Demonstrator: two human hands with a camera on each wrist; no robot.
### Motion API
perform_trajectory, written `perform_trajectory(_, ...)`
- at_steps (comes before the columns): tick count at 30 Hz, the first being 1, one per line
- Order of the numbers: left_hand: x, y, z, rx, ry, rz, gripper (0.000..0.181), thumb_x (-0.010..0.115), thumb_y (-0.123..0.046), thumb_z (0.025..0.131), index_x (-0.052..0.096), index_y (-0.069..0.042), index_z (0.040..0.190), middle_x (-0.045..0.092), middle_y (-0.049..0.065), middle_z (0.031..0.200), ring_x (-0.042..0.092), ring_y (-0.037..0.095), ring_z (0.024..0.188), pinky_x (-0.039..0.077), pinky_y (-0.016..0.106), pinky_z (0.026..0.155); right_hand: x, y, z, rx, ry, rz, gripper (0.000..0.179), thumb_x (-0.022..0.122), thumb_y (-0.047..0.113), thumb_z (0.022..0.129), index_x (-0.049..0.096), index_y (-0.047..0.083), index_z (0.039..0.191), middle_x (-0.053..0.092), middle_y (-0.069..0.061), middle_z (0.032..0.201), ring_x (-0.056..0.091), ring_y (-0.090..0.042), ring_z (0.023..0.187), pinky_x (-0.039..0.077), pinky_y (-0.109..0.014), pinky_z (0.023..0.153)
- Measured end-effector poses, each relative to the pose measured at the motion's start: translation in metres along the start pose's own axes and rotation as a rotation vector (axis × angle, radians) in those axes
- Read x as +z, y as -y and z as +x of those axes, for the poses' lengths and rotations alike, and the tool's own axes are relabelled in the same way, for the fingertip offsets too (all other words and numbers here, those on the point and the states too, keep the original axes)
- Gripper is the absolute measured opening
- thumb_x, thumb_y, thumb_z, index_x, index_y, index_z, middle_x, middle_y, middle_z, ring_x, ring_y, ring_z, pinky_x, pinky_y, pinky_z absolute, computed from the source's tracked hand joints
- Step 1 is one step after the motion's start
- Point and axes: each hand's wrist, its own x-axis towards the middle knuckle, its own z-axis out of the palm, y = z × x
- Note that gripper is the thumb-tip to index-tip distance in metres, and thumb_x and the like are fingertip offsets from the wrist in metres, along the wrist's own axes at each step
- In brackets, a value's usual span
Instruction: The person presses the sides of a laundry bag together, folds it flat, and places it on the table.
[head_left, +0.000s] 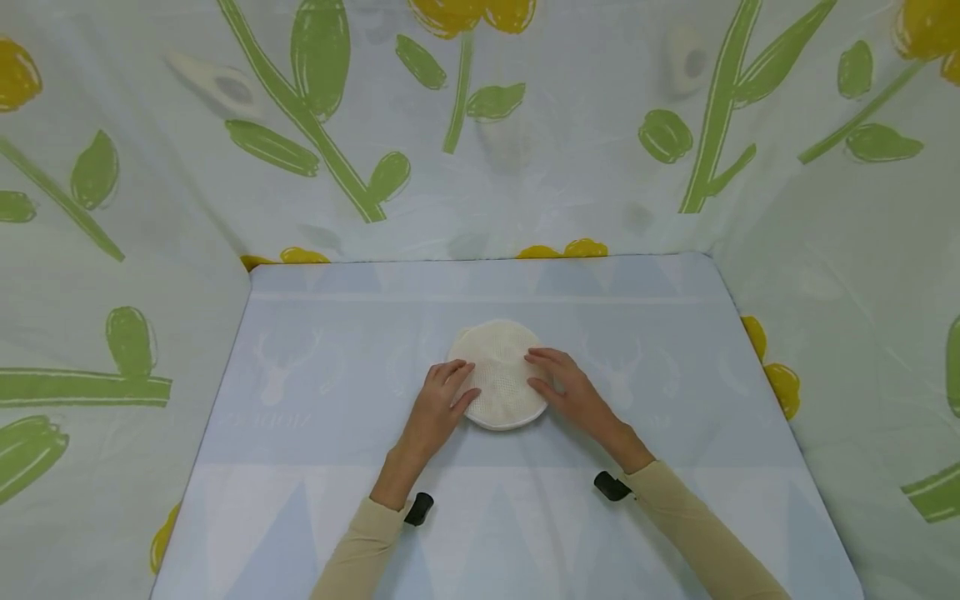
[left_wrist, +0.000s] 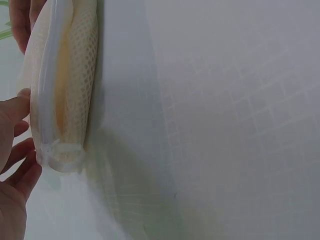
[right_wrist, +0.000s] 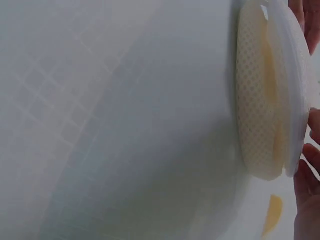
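Observation:
A round, cream-white mesh bag (head_left: 501, 375) lies flat on the table, with a smooth white rim (left_wrist: 46, 80) round its upper edge. Its mesh side (right_wrist: 255, 100) and a strip of yellowish material inside show in the wrist views. On the bag's left edge rest the thumb and bent fingers of my left hand (head_left: 438, 404). My right hand (head_left: 576, 392) touches the right edge in the same way, fingertips on the upper face. Both hands lie on top of the bag, not wrapped round it. What it holds is hidden.
The table (head_left: 300, 500) has a pale blue and white cover with triangles and faint deer heads. A pale curtain (head_left: 570, 167) with green stems and yellow flowers hangs round its back and sides. Dark wrist cameras (head_left: 418, 508) sit below both wrists.

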Motion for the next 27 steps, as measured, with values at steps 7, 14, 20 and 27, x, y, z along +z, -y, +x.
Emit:
perform_trajectory(7, 0.004, 0.002, -0.001, 0.039, 0.006, 0.043, 0.045, 0.078, -0.011, 0.091, 0.064, 0.007, 0.129, 0.061, 0.023, 0.126, 0.055, 0.038, 0.115, 0.052, 0.048, 0.095, 0.005, -0.006, -0.002, -0.148, -0.01, -0.132, 0.048, 0.077, 0.002, 0.091, 0.062, -0.002, 0.136, 0.057, -0.019, 0.141, 0.051, -0.036, 0.133, 0.045, -0.044, 0.108)
perform_trajectory(14, 0.007, 0.002, -0.001, 0.044, 0.008, 0.084, 0.044, 0.078, -0.013, 0.09, 0.065, 0.007, 0.128, 0.063, 0.022, 0.123, 0.057, 0.039, 0.114, 0.052, 0.048, 0.095, 0.006, -0.006, -0.002, -0.157, 0.014, -0.2, 0.046, 0.077, 0.004, 0.091, 0.063, -0.002, 0.135, 0.057, -0.02, 0.14, 0.051, -0.037, 0.132, 0.046, -0.046, 0.106)
perform_trajectory(20, 0.01, 0.003, -0.002, 0.032, 0.026, 0.102, 0.043, 0.074, -0.014, 0.093, 0.064, 0.006, 0.129, 0.062, 0.022, 0.124, 0.056, 0.038, 0.115, 0.052, 0.047, 0.097, 0.006, -0.005, -0.002, -0.148, 0.047, -0.235, 0.045, 0.074, 0.006, 0.094, 0.062, -0.003, 0.136, 0.057, -0.022, 0.141, 0.051, -0.038, 0.133, 0.046, -0.049, 0.106)
perform_trajectory(27, 0.012, 0.005, -0.002, 0.035, 0.039, 0.108, 0.043, 0.073, -0.014, 0.095, 0.063, 0.007, 0.131, 0.061, 0.021, 0.125, 0.055, 0.038, 0.116, 0.051, 0.046, 0.098, 0.007, -0.004, -0.003, -0.118, 0.103, -0.3, 0.044, 0.068, 0.009, 0.099, 0.059, -0.003, 0.141, 0.054, -0.021, 0.145, 0.048, -0.037, 0.137, 0.044, -0.048, 0.11)
